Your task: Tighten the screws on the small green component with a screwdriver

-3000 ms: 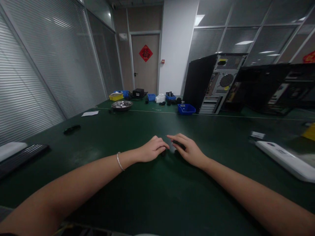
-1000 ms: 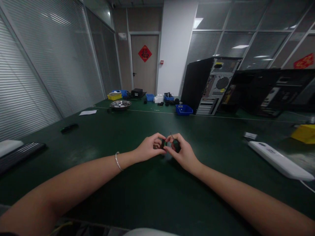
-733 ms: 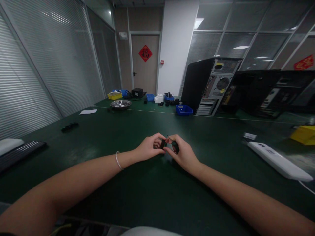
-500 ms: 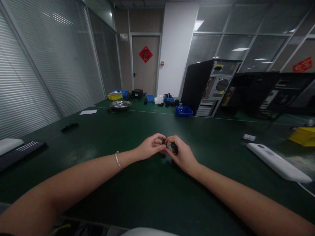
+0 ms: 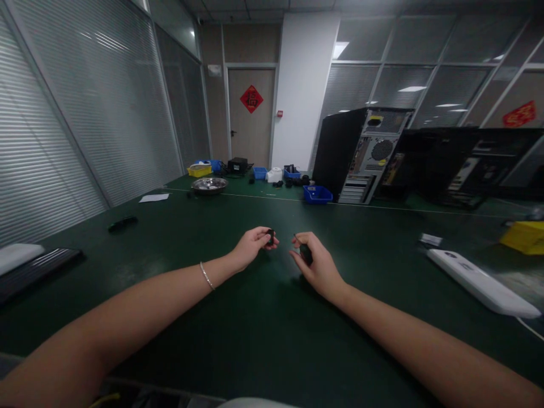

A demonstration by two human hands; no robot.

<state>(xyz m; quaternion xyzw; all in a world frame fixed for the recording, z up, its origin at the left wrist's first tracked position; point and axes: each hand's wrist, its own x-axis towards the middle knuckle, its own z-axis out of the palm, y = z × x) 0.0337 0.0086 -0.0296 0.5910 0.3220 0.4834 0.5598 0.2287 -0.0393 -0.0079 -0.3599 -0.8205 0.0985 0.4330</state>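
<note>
Between the thumb and fingers of my left hand (image 5: 251, 247) is a small black part (image 5: 271, 236), its exact kind too small to make out. My right hand (image 5: 318, 265) is closed round the dark handle of a small screwdriver (image 5: 306, 254), whose thin shaft points up and to the left. A short gap separates the two hands, so the screwdriver tip and the black part are apart. Both hands are just over the dark green table (image 5: 255, 340), and a silvery bracelet circles my left wrist.
Farther back stand a metal bowl (image 5: 209, 186), a blue bin (image 5: 317, 195) and a black computer tower (image 5: 361, 156). A keyboard (image 5: 40, 272) and a dark slim object (image 5: 123, 224) lie left. A white power strip (image 5: 482, 282) and yellow bin (image 5: 525, 237) are on the right.
My hands were together, with the screwdriver against the black part. Now they are apart: my left hand has moved left with the part, my right hand slightly right with the screwdriver.
</note>
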